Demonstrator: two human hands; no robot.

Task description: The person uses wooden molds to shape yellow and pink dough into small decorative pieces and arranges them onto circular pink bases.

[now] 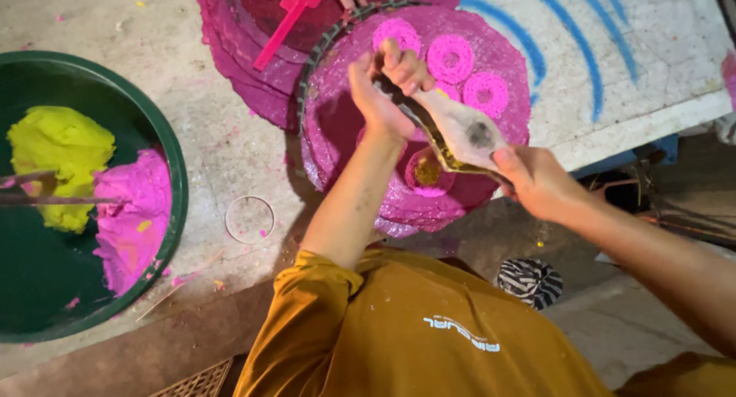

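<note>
Head cam has my left hand pinching the tip of the piping bag over the round pink tray, right hand gripping its fat end, so I squeeze gently and circle slowly to keep rings even.

Bare floor between green basin and pink tray; metal ring there.

Basin left of tray; 3 rings on tray.
</note>
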